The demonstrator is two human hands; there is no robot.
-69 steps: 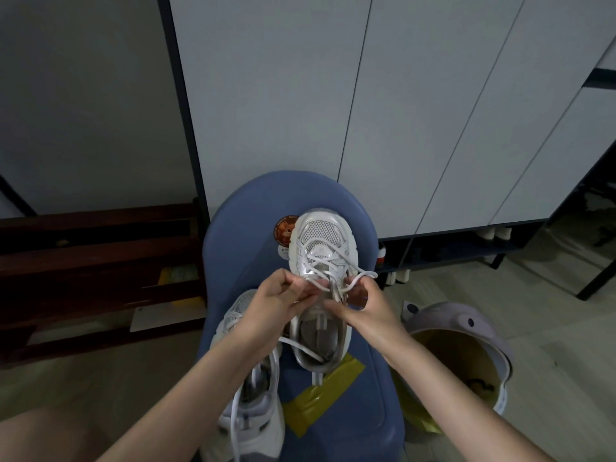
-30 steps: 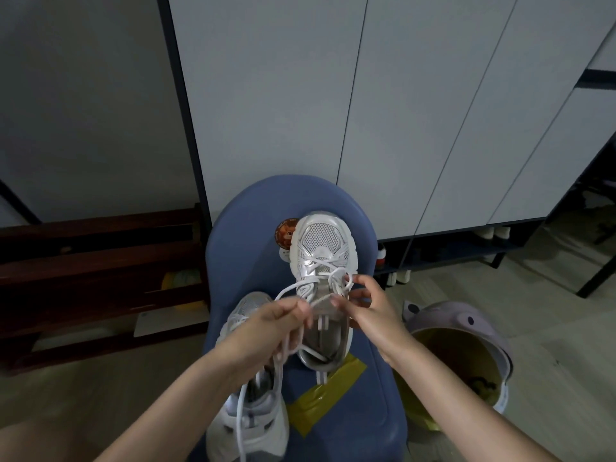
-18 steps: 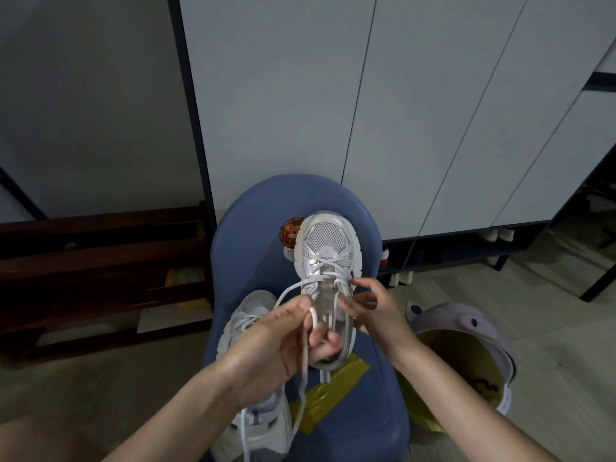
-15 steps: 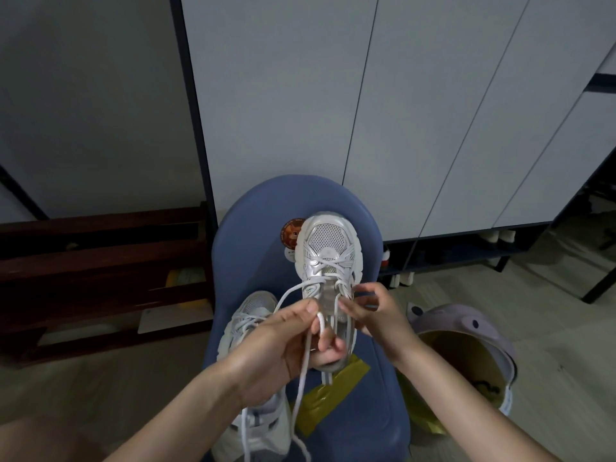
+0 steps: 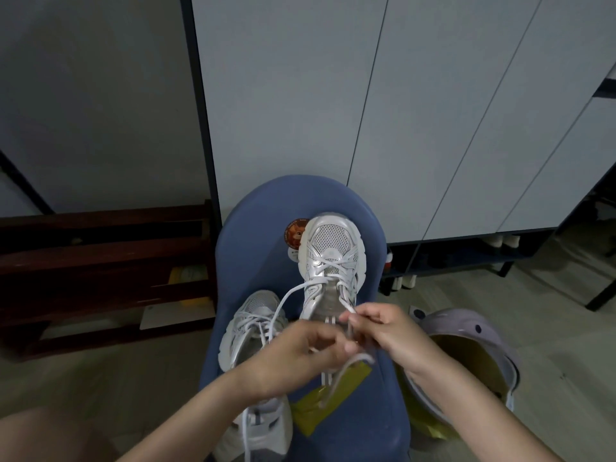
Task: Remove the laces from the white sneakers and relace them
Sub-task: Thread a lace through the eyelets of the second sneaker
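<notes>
light: dim, flat, soft shadows | blur: left hand (image 5: 296, 355) motion-smeared, right hand (image 5: 383, 331) sharper | edges: wide-angle bending beyond both hands

Left hand (image 5: 296, 355) pinches the white lace (image 5: 283, 303), right hand (image 5: 383, 331) pinches its other end over the far sneaker (image 5: 331, 261) on the blue chair (image 5: 253, 228); second sneaker (image 5: 253, 315) beside.

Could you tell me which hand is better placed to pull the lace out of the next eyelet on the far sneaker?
Right, probably. The right hand already pinches the lace beside the far sneaker's eyelets. The left hand holds the slack nearer the body.
</notes>
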